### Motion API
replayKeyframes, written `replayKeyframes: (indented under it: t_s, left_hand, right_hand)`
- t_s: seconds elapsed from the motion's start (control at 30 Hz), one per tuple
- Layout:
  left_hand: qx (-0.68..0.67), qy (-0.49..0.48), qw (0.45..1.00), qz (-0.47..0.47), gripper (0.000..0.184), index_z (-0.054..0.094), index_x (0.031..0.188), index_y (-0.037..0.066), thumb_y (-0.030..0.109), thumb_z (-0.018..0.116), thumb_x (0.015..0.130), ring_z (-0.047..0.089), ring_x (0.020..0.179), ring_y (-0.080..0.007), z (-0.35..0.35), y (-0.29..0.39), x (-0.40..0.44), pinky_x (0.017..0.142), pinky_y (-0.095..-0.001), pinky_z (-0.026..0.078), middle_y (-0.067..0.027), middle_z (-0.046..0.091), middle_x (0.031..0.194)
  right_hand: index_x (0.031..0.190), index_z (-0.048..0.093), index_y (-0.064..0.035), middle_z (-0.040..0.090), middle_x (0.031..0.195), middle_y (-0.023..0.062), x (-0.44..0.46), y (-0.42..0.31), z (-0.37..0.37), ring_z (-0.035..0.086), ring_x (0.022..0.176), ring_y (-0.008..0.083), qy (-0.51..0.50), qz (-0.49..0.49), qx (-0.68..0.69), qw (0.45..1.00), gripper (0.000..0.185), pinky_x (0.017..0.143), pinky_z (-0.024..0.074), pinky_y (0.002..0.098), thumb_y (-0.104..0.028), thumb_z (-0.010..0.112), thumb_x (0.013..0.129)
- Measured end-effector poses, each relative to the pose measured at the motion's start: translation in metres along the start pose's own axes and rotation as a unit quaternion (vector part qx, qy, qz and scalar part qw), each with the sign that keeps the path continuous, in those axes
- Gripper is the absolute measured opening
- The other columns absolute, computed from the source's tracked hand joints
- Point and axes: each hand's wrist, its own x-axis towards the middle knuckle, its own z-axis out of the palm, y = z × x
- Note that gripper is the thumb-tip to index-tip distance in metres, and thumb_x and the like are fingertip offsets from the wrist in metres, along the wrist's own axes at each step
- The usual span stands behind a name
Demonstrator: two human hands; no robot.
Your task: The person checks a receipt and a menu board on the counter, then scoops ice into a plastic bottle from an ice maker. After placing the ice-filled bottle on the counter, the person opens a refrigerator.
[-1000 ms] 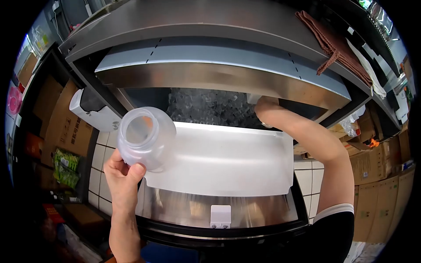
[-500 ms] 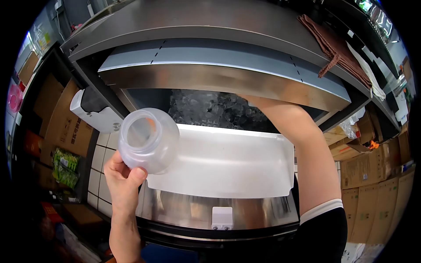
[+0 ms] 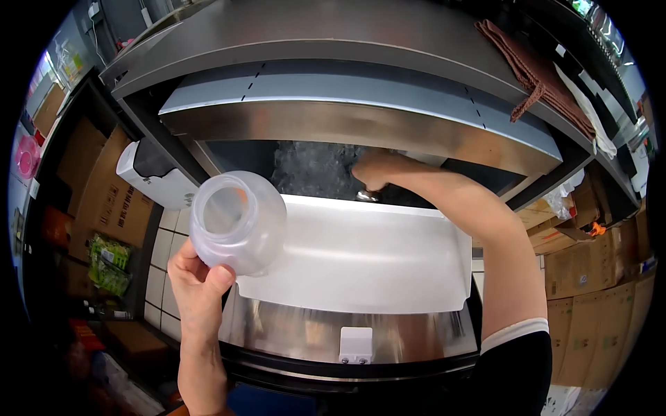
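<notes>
A translucent wide-mouthed plastic jar point(image 3: 260, 225) is tilted with its round opening up and to the left. My left hand point(image 3: 200, 281) grips it from below, thumb against its side. Behind the white lowered door point(image 3: 374, 256) of a steel ice bin lies a mass of clear ice point(image 3: 312, 166). Inside the bin opening, my right hand point(image 3: 377, 168) is closed over the ice around something whose small shiny metal end point(image 3: 367, 196) shows beneath it. The rest of what it holds is hidden.
A steel counter point(image 3: 312, 24) overhangs the bin, with a brown cloth point(image 3: 534, 80) at its right. A white container point(image 3: 156, 177) stands left of the bin. Cardboard boxes point(image 3: 596, 326) are stacked at the right; a dark shelf holds green packets point(image 3: 109, 265) at the left.
My right hand first went deeper under the bin's upper edge, then came back into view farther left over the ice. My left hand and the jar have hardly moved.
</notes>
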Motion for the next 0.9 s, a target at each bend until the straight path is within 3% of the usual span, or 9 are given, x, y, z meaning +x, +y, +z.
replayKeyframes:
  t_s: [0.13,0.2,0.27,0.37,0.53,0.7,0.77,0.87,0.9]
  left_hand:
    - [-0.017,0.012,1.0,0.012,0.056,0.06,0.102,-0.004,0.037,0.078,0.068,0.059,0.087,-0.0119,0.0,-0.001,0.001,0.082,-0.0265,0.045,-0.0045,0.064,0.093]
    - [-0.016,0.011,1.0,0.013,0.056,0.06,0.102,-0.004,0.037,0.078,0.068,0.059,0.087,-0.012,0.003,0.0,0.002,0.081,-0.0266,0.045,-0.0046,0.064,0.093]
    - [0.019,0.044,0.997,0.059,0.054,0.06,0.089,0.002,0.053,0.071,0.072,0.041,0.056,-0.0038,0.011,0.002,0.003,0.051,-0.0193,0.029,0.0031,0.055,0.07]
    - [0.019,0.052,0.997,0.063,0.054,0.06,0.088,0.002,0.053,0.07,0.073,0.04,0.055,-0.0039,0.008,-0.001,0.005,0.05,-0.0196,0.029,0.0031,0.054,0.069]
    - [0.017,0.048,0.997,0.065,0.055,0.06,0.088,0.003,0.054,0.071,0.072,0.04,0.055,-0.004,0.009,-0.001,0.006,0.05,-0.0198,0.028,0.0032,0.054,0.068]
    - [0.017,0.053,0.996,0.067,0.055,0.06,0.087,0.003,0.055,0.071,0.071,0.04,0.055,-0.0038,0.008,0.0,0.006,0.049,-0.0198,0.028,0.0032,0.055,0.07]
    - [0.013,0.066,0.995,0.073,0.054,0.06,0.088,0.003,0.054,0.072,0.071,0.04,0.055,-0.0036,0.006,-0.001,0.005,0.049,-0.0195,0.028,0.0034,0.055,0.071]
    - [0.004,0.071,0.995,0.071,0.053,0.06,0.089,0.004,0.052,0.072,0.072,0.04,0.055,-0.0034,0.005,0.001,0.004,0.049,-0.0195,0.028,0.0036,0.056,0.072]
    - [0.004,0.072,0.995,0.075,0.053,0.06,0.089,0.004,0.052,0.072,0.072,0.04,0.055,-0.0034,0.005,-0.001,0.002,0.049,-0.0195,0.028,0.0036,0.056,0.072]
  right_hand:
    - [0.076,0.07,-0.0031,0.065,0.071,0.0113,0.044,0.016,-0.014,0.061,0.067,0.0282,-0.002,-0.019,0.12,0.993,0.027,0.065,0.0482,0.0408,-0.03,0.068,0.072]
    - [0.086,0.069,-0.0058,0.066,0.077,0.0106,0.038,0.023,-0.028,0.061,0.068,0.026,0.002,0.006,0.082,0.997,0.024,0.065,0.0471,0.0402,-0.028,0.065,0.076]
    - [0.087,0.069,-0.0058,0.066,0.078,0.0103,0.02,0.031,-0.037,0.061,0.07,0.0252,0.047,0.049,0.056,0.996,0.023,0.065,0.0472,0.0394,-0.027,0.066,0.077]
    - [0.087,0.068,-0.0059,0.066,0.081,0.01,-0.017,0.045,-0.035,0.061,0.073,0.0241,0.143,0.133,0.033,0.98,0.022,0.065,0.0472,0.0382,-0.025,0.066,0.077]
    - [0.088,0.067,-0.0061,0.066,0.085,0.0095,-0.05,0.057,-0.016,0.061,0.078,0.0222,0.389,0.245,-0.063,0.886,0.02,0.065,0.0473,0.0363,-0.022,0.066,0.077]
    - [0.089,0.067,-0.0063,0.065,0.089,0.0089,-0.048,0.041,-0.003,0.061,0.083,0.0203,0.551,0.222,-0.218,0.774,0.018,0.065,0.0473,0.0344,-0.019,0.066,0.077]
    - [0.089,0.066,-0.0063,0.065,0.09,0.0087,-0.029,0.025,0.01,0.061,0.085,0.0195,0.534,0.176,-0.188,0.805,0.017,0.065,0.0474,0.0337,-0.018,0.066,0.077]
    - [0.097,0.063,-0.0055,0.064,0.095,0.0106,0.024,0.009,0.063,0.059,0.091,0.0231,0.481,-0.022,0.24,0.843,0.02,0.065,0.0481,0.035,-0.015,0.064,0.08]
    - [0.097,0.063,-0.0055,0.064,0.095,0.0106,0.033,0.009,0.078,0.059,0.091,0.0231,0.484,-0.024,0.238,0.842,0.02,0.065,0.0481,0.035,-0.015,0.064,0.08]
